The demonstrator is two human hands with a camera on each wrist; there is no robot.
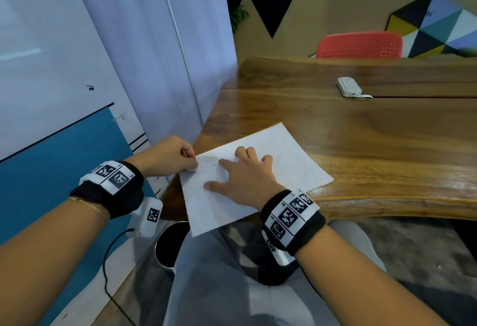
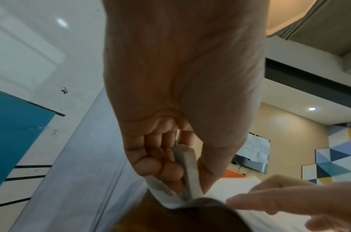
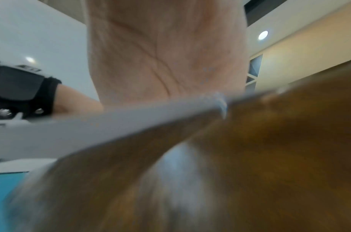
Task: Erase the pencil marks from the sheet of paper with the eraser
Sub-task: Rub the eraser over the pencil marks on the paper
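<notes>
I have the sheet of paper (image 1: 278,160) on the wooden table (image 1: 361,145), its near corner hanging off the table edge toward my lap. It is thin and limp and I judge it will buckle easily, so my right hand (image 1: 245,178) lies flat on it, fingers spread. My left hand (image 1: 167,155) pinches the white eraser (image 2: 188,172) by its sides; its long axis runs down to the sheet's left edge.
</notes>
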